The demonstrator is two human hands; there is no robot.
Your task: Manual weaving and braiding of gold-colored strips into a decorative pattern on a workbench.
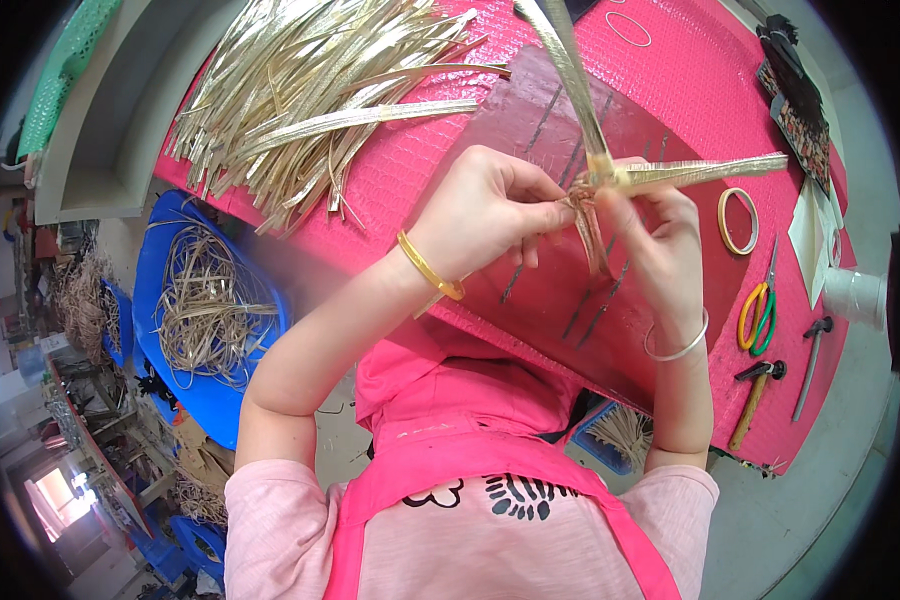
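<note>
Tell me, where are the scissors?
In the head view, the scissors lie on the pink table at the person's right, below the tape ring and above the pliers.

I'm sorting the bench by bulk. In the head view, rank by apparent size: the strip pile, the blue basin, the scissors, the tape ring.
1. Strip pile
2. Blue basin, partly hidden, so its rank against the pile is unsure
3. Scissors
4. Tape ring, close to the scissors in size

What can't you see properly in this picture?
Head view, the only one:
- The crossing of the flat golden woven strips: the left hand and right hand pinch it, so their fingers cover it.
- The top end of the upright strip: cut off by the upper edge.
- The contents of the blue plastic crate: mostly hidden behind the pink padded table's edge and the right forearm.
</note>
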